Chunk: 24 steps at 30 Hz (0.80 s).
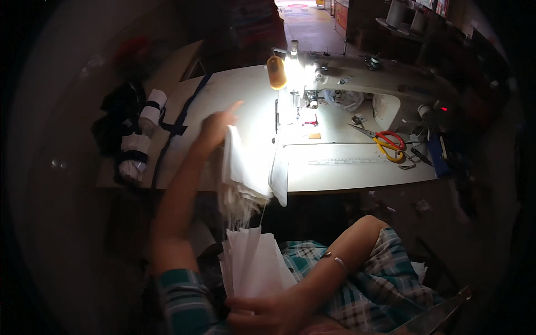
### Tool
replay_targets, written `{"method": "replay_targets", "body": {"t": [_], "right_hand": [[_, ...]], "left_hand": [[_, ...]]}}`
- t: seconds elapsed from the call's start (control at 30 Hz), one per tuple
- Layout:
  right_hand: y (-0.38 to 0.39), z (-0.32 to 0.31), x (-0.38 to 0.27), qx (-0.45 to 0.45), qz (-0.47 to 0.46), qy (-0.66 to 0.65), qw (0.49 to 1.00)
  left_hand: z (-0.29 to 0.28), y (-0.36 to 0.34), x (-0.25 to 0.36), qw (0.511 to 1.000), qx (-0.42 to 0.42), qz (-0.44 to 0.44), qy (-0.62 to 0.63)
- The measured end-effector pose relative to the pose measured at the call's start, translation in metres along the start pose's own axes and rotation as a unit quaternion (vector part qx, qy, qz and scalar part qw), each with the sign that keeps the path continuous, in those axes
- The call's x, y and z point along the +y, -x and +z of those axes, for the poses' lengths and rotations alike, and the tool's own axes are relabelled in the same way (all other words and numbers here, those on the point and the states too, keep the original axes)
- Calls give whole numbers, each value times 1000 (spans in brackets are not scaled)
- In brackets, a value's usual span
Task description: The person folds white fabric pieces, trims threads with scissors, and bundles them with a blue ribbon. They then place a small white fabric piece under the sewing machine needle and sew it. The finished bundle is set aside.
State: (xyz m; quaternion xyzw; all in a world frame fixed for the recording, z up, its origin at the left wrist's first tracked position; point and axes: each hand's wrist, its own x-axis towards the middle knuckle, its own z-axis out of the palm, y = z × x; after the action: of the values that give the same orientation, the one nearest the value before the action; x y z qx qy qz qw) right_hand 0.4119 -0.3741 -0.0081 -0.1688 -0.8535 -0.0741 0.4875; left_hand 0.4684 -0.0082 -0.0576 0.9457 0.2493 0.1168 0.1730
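Motion-blurred left hand (216, 127) and cloth (237, 167)

The left hand (216, 127) is raised over the near left part of the sewing table (335, 167), fingers closed on a white fabric piece (237, 167) that hangs down over the table's near edge. The right hand (268, 314), low and near, grips a fanned stack of white pieces (251, 262) on the lap. Farther off, the sewing machine (312, 78) stands under its bright lamp (glare washes out the needle area). Red and yellow scissors (388, 144) lie to the right, and black-and-white rolled bundles (137, 142) to the left.
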Motion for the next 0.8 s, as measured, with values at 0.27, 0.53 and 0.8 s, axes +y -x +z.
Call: {"method": "replay_targets", "body": {"t": [0.27,0.53,0.8], "right_hand": [[33,-32,-10,-26,71,-33,997],[112,-155,84,283,352,2,892],[187,-123,225,389,583,-71,710]], "left_hand": [[61,-30,24,994,-8,104,22],[-57,84,-145,939,318,96,-88],[-110,241,-46,786,470,78,-395]]}}
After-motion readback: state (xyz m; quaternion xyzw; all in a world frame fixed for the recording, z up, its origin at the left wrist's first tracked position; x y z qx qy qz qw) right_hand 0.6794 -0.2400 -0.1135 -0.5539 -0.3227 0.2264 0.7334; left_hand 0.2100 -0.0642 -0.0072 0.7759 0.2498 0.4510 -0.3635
